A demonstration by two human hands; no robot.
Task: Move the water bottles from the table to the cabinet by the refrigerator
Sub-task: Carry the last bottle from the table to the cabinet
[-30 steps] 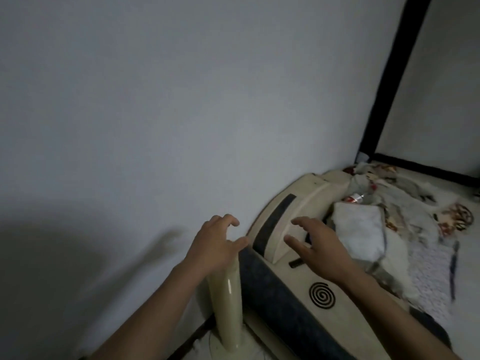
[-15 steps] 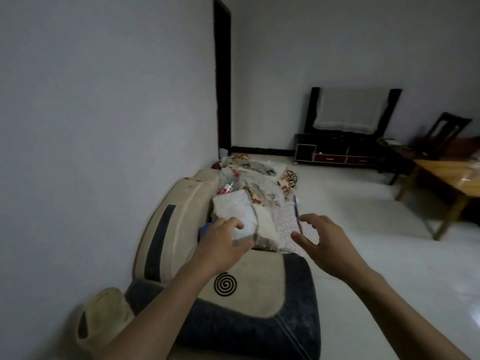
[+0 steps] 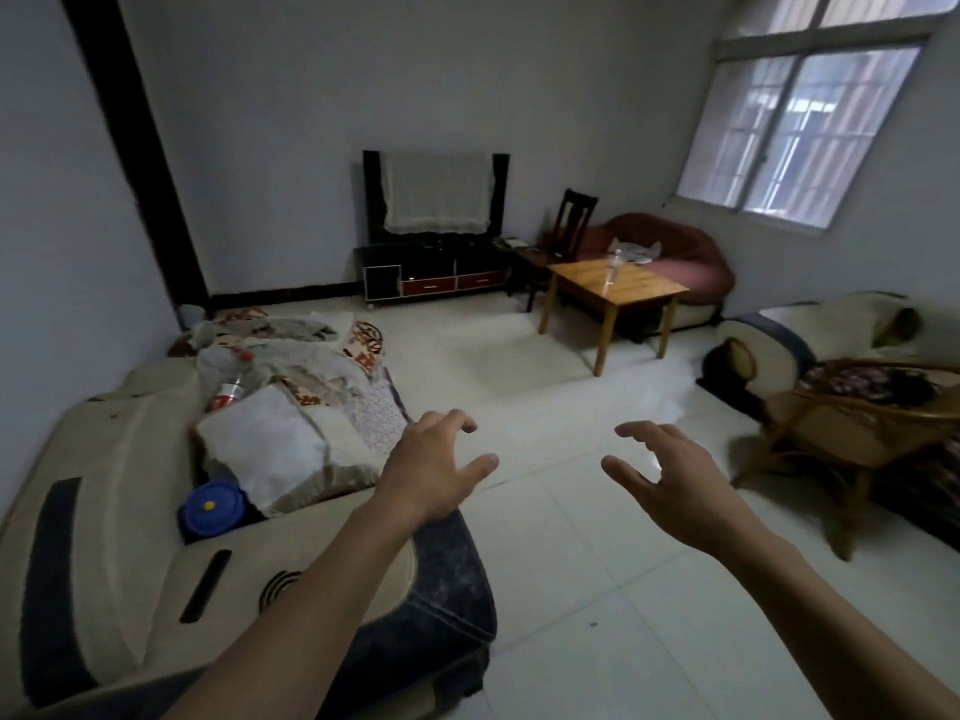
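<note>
One water bottle (image 3: 614, 269) stands on the table (image 3: 654, 288); two hands (image 3: 431, 467) empty.

left hand (image 3: 428, 467) empty, spread | right hand (image 3: 675, 485) empty | water bottle (image 3: 613, 268) upright on table (image 3: 649, 291)

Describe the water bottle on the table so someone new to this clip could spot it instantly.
Look across the room to the wooden table standing below the window, in front of the red sofa. The clear water bottle stands upright on its top, the only thing on it. The other bottle, with a red label, lies among bedding on the near left sofa.
</note>
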